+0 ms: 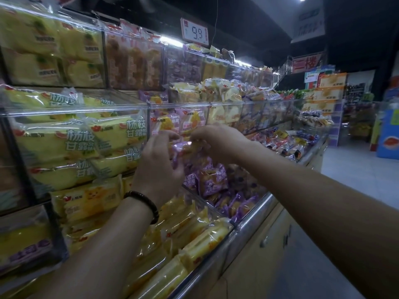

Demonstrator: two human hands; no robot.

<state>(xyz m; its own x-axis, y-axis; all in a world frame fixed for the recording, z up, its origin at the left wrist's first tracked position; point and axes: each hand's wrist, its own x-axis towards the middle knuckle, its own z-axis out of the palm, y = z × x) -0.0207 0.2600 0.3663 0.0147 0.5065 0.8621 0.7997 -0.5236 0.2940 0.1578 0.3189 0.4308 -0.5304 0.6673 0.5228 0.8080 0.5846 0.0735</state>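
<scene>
Both my hands are raised at a shop's snack shelf. My left hand (158, 162), with a dark bead bracelet on the wrist, and my right hand (218, 141) pinch a small purple-wrapped snack packet (183, 146) between them, just above a bin of similar purple packets (212, 180). The packet is partly hidden by my fingers. Behind it stands a clear acrylic bin front (179, 108) holding pink and yellow packets.
Yellow cake packets (71, 143) fill the acrylic bins at left and the low bin (190, 240) near me. A metal shelf rail (257, 214) runs along the front. A price sign reading 9.9 (195, 32) hangs above. The aisle floor (356, 169) opens to the right.
</scene>
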